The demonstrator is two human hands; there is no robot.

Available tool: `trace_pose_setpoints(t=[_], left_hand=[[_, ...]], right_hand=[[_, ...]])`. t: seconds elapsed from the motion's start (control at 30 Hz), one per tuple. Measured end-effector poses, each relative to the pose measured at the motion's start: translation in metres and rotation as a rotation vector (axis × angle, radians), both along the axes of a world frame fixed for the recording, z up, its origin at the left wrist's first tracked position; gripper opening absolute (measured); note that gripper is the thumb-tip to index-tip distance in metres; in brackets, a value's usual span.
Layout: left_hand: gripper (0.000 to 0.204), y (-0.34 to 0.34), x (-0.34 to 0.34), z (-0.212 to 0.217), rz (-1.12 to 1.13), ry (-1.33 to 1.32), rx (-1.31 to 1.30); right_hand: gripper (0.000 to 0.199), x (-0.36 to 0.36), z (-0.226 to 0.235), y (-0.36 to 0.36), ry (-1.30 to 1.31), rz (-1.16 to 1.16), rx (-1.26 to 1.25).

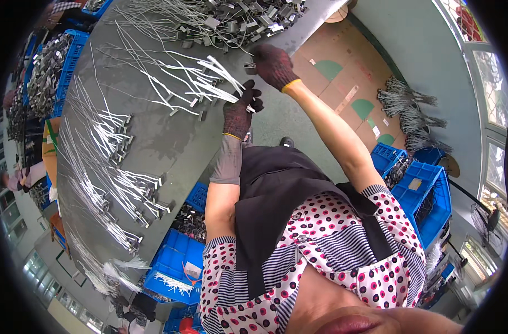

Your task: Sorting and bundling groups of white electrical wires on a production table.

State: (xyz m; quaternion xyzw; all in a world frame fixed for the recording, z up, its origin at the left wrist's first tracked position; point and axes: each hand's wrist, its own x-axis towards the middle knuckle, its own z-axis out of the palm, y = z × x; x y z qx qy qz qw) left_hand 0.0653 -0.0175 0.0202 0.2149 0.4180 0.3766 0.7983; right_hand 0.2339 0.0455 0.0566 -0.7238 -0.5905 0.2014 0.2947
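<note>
My left hand (240, 111), in a dark knit glove, grips a bundle of white wires (209, 75) by their ends at the table's edge. My right hand (273, 64), gloved too, pinches a small grey metal clip (250, 68) just above the left hand. A heap of the same metal clips (237, 19) with wires lies on the grey table (165, 139) right behind my hands. Rows of finished white wires with metal ends (115, 167) are spread along the table to my left.
Blue plastic crates (418, 195) stand on the floor to my right, another blue crate (173, 261) under the table. Wire bundles (407, 111) lie on cardboard sheets on the green floor. Blue crates of metal parts (53, 72) line the table's far side.
</note>
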Motion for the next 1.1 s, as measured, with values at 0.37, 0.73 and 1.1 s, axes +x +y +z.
trace_pose_setpoints(t=[0.37,0.73,1.1], left_hand=[[0.031,-0.011,-0.021,-0.008,0.149,0.154,0.021],[0.018,-0.008,0.041,-0.040,-0.009,0.458,0.535],[0.029,0.096,0.056,0.012,-0.335,1.255,0.680]], right_hand=[[0.024,0.036,-0.025,-0.117,0.090,0.185,-0.124],[0.021,0.002,0.015,-0.070,-0.017,0.110,0.192],[0.019,-0.010,0.024,-0.081,-0.250,0.197,-0.196]])
